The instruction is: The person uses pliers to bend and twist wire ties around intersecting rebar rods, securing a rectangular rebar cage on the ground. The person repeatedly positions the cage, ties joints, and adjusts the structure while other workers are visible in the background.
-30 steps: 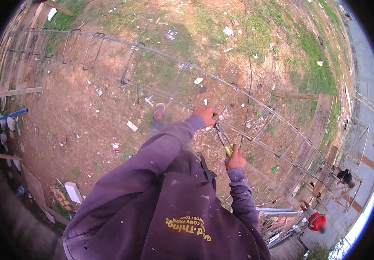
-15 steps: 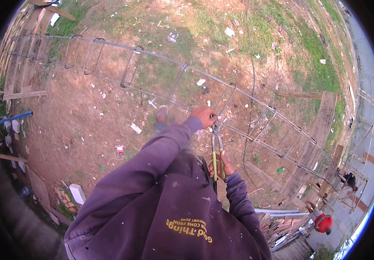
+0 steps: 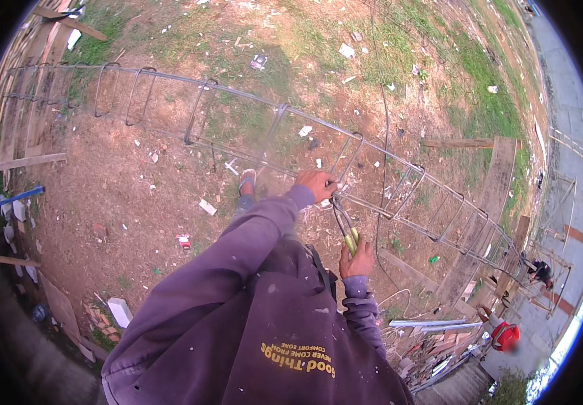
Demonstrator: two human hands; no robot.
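A long steel rebar cage, with square stirrups along its bars, runs from far left to lower right in front of me. My left hand is closed at its near bar beside a stirrup joint; what lies under the fingers is partly hidden. My right hand grips a pair of pincers by the yellow-green handles. The handles are close together and tilt toward the lower right. At the same joint, just below my left fingertips, are the pincers' jaws; any wire in them is too small to tell.
Wooden planks support the cage's right end, and more boards lie under its left end. A dark cable crosses the littered dirt and grass. At lower right are a person in red and a scrap pile.
My right hand has swung the pincer handles right and brought them together; they were upright and farther apart. The left hand stays at the joint. The whole view has shifted slightly.
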